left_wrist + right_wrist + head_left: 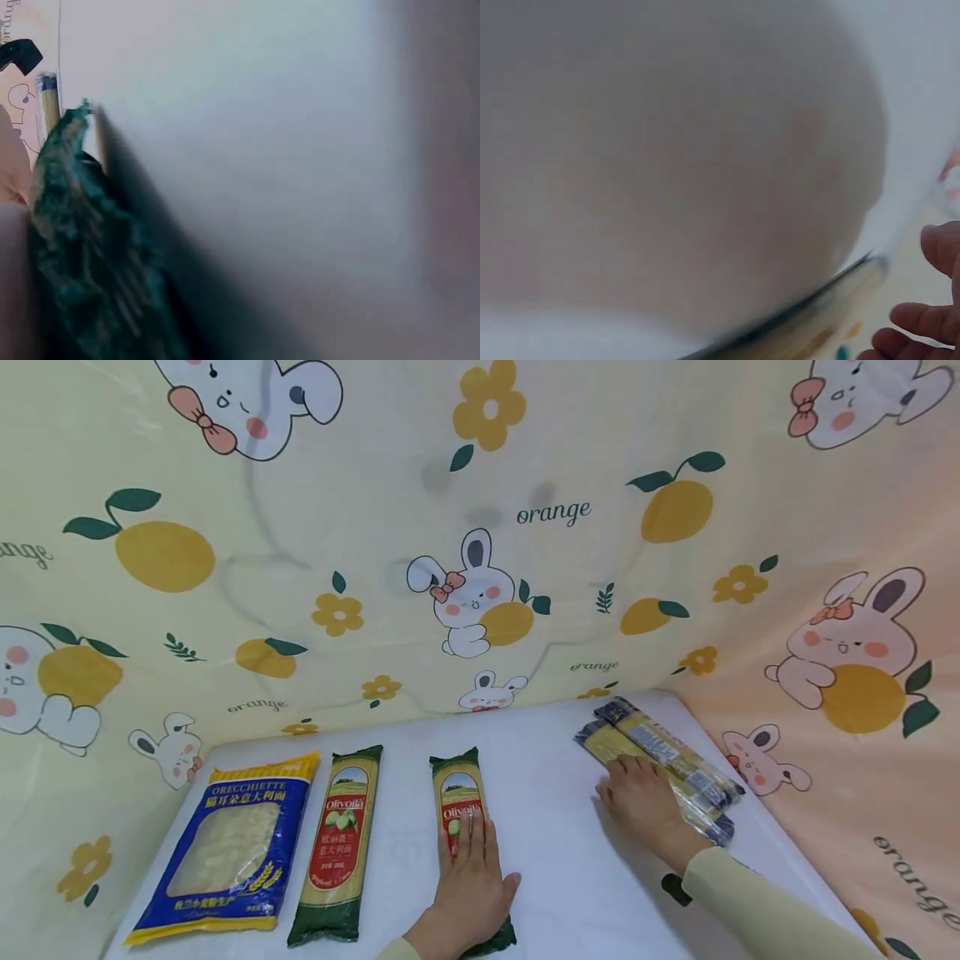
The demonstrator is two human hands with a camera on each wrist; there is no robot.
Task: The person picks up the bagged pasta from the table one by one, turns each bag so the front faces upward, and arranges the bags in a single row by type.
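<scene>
Straight fingers of my left hand (468,893) lie over a green-ended Olivoilà spaghetti packet (456,777), covering its middle. In the left wrist view, the crinkled dark green end of that packet (97,255) shows close up. My right hand (645,806) is at the nearer of two clear pasta packets (611,739) at the right, its fingers loosely bent over it. The other clear pasta packet (671,752) lies alongside, farther right. In the right wrist view, the thumb and fingers (922,322) are spread apart; whether they press the packet is hidden.
A second Olivoilà spaghetti packet (341,843) lies left of my left hand. Beyond it is a blue and yellow orecchiette bag (225,852). All lie on a white table (555,827), with a printed rabbit-and-orange cloth (375,527) behind and at the sides.
</scene>
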